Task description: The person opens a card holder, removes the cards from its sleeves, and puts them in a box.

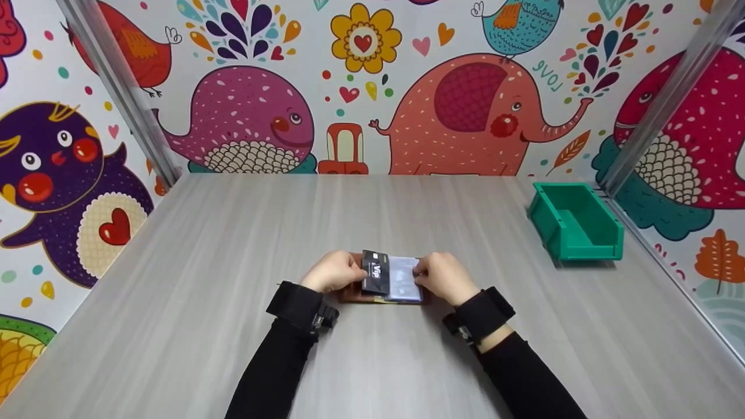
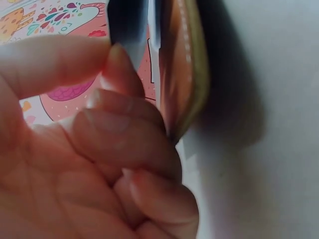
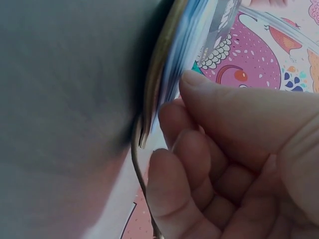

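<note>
A brown card wallet (image 1: 351, 297) lies spread on the table, its clear plastic sleeves (image 1: 404, 280) on the right half. My left hand (image 1: 334, 272) pinches a black card marked "Vip" (image 1: 375, 278) between thumb and forefinger. The card stands tilted over the wallet's middle, beside the sleeves. At the sleeves' right edge, my right hand (image 1: 445, 276) pinches the plastic with thumb and forefinger. In the left wrist view the other fingers curl next to the wallet's stitched edge (image 2: 187, 64). The stack of sleeves (image 3: 192, 37) shows edge-on in the right wrist view.
A green plastic bin (image 1: 576, 227) stands at the table's far right. Patterned wall panels with animal drawings enclose the back and sides, with metal posts (image 1: 119, 93) at the corners. The pale wood-grain table (image 1: 233, 233) extends around the wallet.
</note>
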Demonstrator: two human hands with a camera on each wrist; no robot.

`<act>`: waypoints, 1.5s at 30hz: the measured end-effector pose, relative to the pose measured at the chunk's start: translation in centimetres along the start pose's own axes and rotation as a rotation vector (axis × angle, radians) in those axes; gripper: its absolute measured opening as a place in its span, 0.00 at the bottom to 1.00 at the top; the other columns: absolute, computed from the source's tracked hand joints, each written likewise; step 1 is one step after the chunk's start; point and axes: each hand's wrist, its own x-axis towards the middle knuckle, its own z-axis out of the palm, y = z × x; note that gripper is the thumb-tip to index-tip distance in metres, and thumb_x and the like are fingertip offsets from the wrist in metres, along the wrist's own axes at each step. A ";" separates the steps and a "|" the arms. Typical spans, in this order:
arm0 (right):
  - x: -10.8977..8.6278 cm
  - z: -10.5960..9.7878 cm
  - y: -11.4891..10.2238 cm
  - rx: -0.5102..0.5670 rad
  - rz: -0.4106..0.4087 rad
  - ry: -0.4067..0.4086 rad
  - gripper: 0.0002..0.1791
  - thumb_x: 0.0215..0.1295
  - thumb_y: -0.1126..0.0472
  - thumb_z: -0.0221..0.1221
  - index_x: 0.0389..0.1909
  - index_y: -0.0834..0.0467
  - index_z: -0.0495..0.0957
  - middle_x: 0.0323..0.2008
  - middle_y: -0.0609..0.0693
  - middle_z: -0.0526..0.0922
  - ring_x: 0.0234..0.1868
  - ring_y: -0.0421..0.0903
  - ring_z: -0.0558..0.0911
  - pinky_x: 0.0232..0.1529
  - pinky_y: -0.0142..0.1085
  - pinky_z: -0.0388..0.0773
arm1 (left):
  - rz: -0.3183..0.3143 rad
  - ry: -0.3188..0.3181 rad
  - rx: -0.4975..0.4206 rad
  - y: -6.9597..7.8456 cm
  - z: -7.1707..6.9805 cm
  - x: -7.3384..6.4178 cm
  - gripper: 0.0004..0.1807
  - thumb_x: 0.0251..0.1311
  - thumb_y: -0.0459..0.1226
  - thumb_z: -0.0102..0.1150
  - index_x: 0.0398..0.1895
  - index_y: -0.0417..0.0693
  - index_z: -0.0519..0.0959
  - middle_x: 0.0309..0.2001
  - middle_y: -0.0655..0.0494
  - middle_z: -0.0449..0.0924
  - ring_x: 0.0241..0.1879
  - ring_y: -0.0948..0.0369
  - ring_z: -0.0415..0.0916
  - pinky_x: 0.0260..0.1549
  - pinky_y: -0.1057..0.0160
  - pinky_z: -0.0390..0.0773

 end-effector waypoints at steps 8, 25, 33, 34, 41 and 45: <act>0.0 0.0 0.0 0.006 0.003 -0.004 0.07 0.51 0.71 0.70 0.34 0.64 0.88 0.32 0.55 0.87 0.34 0.52 0.83 0.39 0.45 0.79 | -0.004 0.019 -0.033 0.4 -0.6 -0.2 0.17 0.60 0.35 0.62 0.14 0.48 0.70 0.19 0.58 0.71 0.16 0.65 0.64 0.16 0.69 0.65; 0.3 -2.3 0.6 0.110 0.000 0.063 0.04 0.57 0.67 0.66 0.32 0.62 0.88 0.30 0.52 0.87 0.34 0.51 0.84 0.40 0.46 0.78 | 0.153 0.023 -0.065 1.7 -0.9 -1.0 0.24 0.63 0.36 0.59 0.09 0.53 0.64 0.12 0.64 0.59 0.13 0.67 0.57 0.14 0.69 0.57; 0.1 -3.2 -0.1 0.114 -0.023 0.089 0.07 0.64 0.62 0.65 0.28 0.59 0.87 0.23 0.45 0.83 0.24 0.42 0.76 0.28 0.39 0.73 | 0.170 0.043 -0.045 2.5 -0.9 -1.3 0.23 0.63 0.36 0.59 0.10 0.53 0.66 0.13 0.64 0.60 0.14 0.66 0.58 0.15 0.68 0.58; 0.0 -3.3 -0.2 0.118 -0.025 0.088 0.08 0.64 0.61 0.65 0.27 0.59 0.87 0.22 0.44 0.82 0.23 0.41 0.75 0.27 0.38 0.71 | 0.170 0.049 -0.041 2.6 -0.8 -1.4 0.22 0.63 0.36 0.59 0.11 0.53 0.66 0.13 0.63 0.61 0.14 0.66 0.58 0.15 0.68 0.59; -0.3 -3.7 -1.4 0.153 -0.074 0.065 0.13 0.67 0.56 0.64 0.24 0.58 0.87 0.19 0.41 0.79 0.20 0.38 0.71 0.23 0.35 0.67 | 0.204 0.091 -0.037 3.0 -0.4 -1.4 0.21 0.62 0.37 0.60 0.11 0.53 0.68 0.13 0.64 0.63 0.14 0.66 0.59 0.16 0.68 0.59; -0.4 -3.7 -1.6 0.165 -0.097 0.043 0.15 0.66 0.55 0.64 0.21 0.57 0.85 0.16 0.39 0.74 0.18 0.37 0.67 0.22 0.33 0.64 | 0.233 0.107 -0.035 3.1 -0.1 -1.3 0.21 0.62 0.37 0.59 0.11 0.53 0.68 0.13 0.64 0.62 0.14 0.66 0.59 0.17 0.68 0.59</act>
